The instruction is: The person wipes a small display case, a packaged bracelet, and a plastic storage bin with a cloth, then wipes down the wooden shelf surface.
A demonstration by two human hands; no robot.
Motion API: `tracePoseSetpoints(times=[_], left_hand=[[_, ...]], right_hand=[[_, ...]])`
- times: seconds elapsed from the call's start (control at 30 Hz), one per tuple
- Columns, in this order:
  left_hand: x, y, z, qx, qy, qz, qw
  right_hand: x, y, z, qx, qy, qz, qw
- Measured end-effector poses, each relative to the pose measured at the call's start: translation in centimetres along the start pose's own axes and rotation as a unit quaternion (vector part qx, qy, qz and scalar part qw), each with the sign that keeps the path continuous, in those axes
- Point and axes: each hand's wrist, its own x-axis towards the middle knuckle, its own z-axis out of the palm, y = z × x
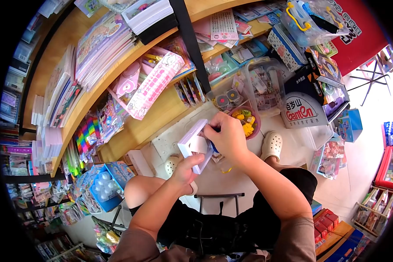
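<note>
In front of my knees I hold a small pale lavender-white box (190, 138), tilted, with its open side partly showing. My left hand (184, 170) grips its lower end, thumb along the near edge. My right hand (228, 136) is closed in a pinch at the box's upper right edge. What those fingertips hold, if anything, is hidden. Just beyond my right hand, a pink round basket (258, 124) with yellow toy pieces (247, 122) stands on the floor.
Wooden shelves (157, 114) with books and a pink patterned box (155, 85) curve along the left. Clear plastic bins (266, 89) and a Ganten carton (302, 109) stand at the right. My feet in white clogs (272, 145) flank the work area. A blue box (108, 185) sits at the left.
</note>
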Motion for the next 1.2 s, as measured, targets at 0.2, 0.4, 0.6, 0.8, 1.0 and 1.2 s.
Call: tracePoseSetpoints(times=[0.2,0.4,0.6,0.8,1.0,1.2], left_hand=[[0.2,0.7,1.5,0.026,-0.027,0.081,0.996],[0.1,0.6,1.8,0.026,0.001,0.082,0.996],[0.0,0.2,1.0,-0.011,-0.034,0.047,0.998],[-0.9,0.4,0.9,0.010,0.005,-0.071,0.997],[-0.3,1.3,1.6,0.077,-0.025,0.106,0.991],[-0.1,2.0,1.2,0.087,-0.041,0.119,0.988]], right_hand=[[-0.6,0.2,-0.4,0.026,-0.055,0.064,0.996],[-1.3,0.8,-0.6,0.009,-0.056,0.035,0.998],[-1.5,0.1,-0.8,-0.041,-0.007,-0.027,0.999],[-0.8,-0.1,-0.7,-0.045,0.034,-0.064,0.996],[-1.3,-0.3,-0.5,-0.030,-0.047,0.012,0.998],[-2.1,0.9,0.1,-0.007,-0.096,0.018,0.995]])
